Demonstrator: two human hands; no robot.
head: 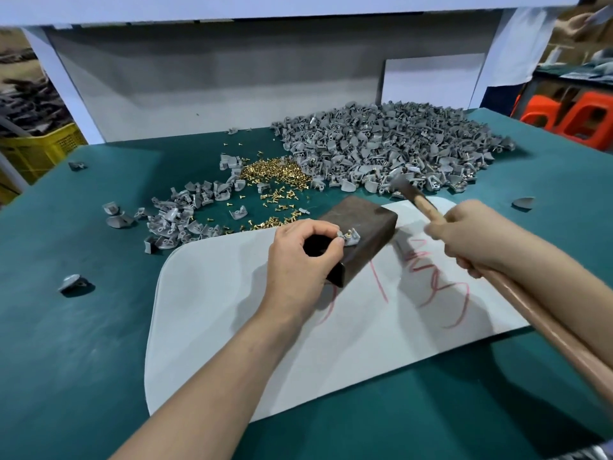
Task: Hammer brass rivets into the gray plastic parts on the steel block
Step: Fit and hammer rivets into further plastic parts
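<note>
A dark brown steel block (365,224) lies on a white sheet (232,327) in the middle of the table. On the block's top sits one gray plastic part (351,237) with a brass rivet standing in it. My left hand (298,260) pinches that part at its left side. My right hand (471,237) grips the wooden handle of a hammer (421,204), whose blurred metal head hangs above and behind the block. Loose brass rivets (275,174) lie in a heap behind the block.
A big heap of gray parts (391,147) fills the back right of the green table (83,327). A smaller heap of gray parts (179,214) lies to the left. Single parts lie scattered at the left and right edges. A white panel closes the back.
</note>
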